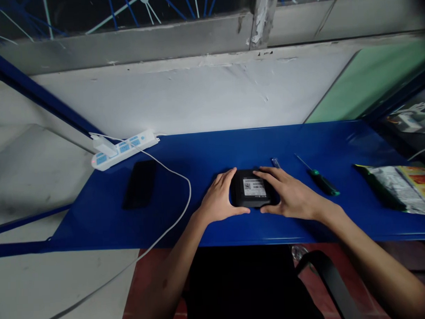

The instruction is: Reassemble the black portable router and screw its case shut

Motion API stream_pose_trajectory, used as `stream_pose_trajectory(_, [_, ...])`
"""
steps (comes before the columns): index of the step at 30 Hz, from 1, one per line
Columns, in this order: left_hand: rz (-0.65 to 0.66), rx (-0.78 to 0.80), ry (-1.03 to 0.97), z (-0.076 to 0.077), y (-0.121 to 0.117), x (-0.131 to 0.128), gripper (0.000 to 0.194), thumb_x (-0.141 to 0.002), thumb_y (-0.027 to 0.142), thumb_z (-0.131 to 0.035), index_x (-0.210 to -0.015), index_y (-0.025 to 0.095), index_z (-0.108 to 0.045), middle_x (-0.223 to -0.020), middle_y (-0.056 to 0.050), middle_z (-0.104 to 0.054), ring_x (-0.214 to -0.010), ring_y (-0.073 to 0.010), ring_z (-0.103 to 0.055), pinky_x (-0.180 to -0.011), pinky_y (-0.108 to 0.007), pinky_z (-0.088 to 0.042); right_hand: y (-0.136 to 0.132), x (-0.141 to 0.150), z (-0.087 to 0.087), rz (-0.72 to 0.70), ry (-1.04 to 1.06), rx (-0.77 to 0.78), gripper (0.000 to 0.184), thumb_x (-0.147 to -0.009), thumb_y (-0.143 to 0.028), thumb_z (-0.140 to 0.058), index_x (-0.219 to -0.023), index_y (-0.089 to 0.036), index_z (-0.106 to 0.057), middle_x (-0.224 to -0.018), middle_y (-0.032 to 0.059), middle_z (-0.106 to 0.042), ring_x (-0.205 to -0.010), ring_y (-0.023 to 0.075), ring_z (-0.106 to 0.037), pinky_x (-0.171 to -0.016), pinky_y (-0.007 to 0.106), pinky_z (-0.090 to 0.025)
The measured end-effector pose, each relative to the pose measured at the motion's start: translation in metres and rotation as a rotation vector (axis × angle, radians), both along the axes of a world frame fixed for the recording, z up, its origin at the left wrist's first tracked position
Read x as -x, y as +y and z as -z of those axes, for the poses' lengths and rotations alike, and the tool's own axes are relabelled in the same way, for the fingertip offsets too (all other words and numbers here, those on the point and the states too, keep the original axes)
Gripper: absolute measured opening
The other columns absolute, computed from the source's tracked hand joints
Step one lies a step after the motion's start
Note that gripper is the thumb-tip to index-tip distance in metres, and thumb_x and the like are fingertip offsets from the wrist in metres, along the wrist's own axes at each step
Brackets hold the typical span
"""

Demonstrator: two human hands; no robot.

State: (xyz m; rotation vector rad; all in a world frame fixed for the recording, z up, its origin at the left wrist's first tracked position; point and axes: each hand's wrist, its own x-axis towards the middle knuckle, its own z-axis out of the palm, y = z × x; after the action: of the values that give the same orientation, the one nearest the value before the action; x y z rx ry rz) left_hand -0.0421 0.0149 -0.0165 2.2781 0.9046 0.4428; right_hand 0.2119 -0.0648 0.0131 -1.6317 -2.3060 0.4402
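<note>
A small black box-shaped device (239, 201) with a white printed label (254, 187) on its top face lies on the blue table, between my hands. My left hand (218, 196) grips its left side, thumb along the near edge and fingers at the far left corner. On the opposite side my right hand (286, 193) holds it, with fingers over the far right corner and thumb at the near edge. Just beyond my right fingers lies a small clear piece (275, 162), partly hidden. A screwdriver (321, 181) with a green and black handle rests to the right.
A white power strip (128, 148) with a plugged-in adapter (104, 145) sits at the back left. Its white cable (190, 188) loops across the table and off the front edge. A black phone (139, 184) lies at left, a shiny packet (401, 188) at far right.
</note>
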Motion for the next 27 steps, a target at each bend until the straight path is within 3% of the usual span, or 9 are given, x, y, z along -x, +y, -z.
stream_pose_trajectory(8, [0.008, -0.010, -0.006, 0.002, 0.001, 0.000, 0.127, -0.062, 0.053, -0.093, -0.160, 0.026, -0.017, -0.160, -0.015, -0.038, -0.148, -0.0373, -0.035, -0.118, -0.058, -0.039, 0.011, -0.003, -0.002, -0.060, 0.064, -0.046, 0.103, -0.070, -0.053, -0.083, -0.155, -0.021, -0.033, -0.143, 0.0214, -0.051, -0.129, 0.0414, -0.055, -0.107, 0.062, -0.050])
stream_pose_trajectory(21, [0.004, -0.018, 0.032, 0.010, 0.002, 0.003, 0.135, -0.065, 0.058, -0.090, -0.162, 0.025, -0.002, -0.163, -0.019, -0.032, -0.150, -0.0397, -0.032, -0.119, -0.061, -0.036, 0.026, -0.018, 0.007, -0.052, 0.206, -0.054, 0.107, -0.066, -0.065, -0.081, -0.153, -0.021, -0.035, -0.143, 0.0192, -0.055, -0.128, 0.0399, -0.056, -0.105, 0.059, -0.049])
stream_pose_trajectory(27, [0.015, -0.012, 0.048, 0.005, 0.001, 0.002, 0.129, -0.069, 0.056, -0.088, -0.162, 0.024, -0.005, -0.162, -0.020, -0.030, -0.150, -0.0400, -0.032, -0.117, -0.062, -0.037, 0.045, -0.033, 0.004, 0.007, 0.265, -0.193, 0.104, -0.069, -0.064, -0.080, -0.152, -0.023, -0.034, -0.144, 0.0179, -0.055, -0.132, 0.0400, -0.054, -0.110, 0.062, -0.045])
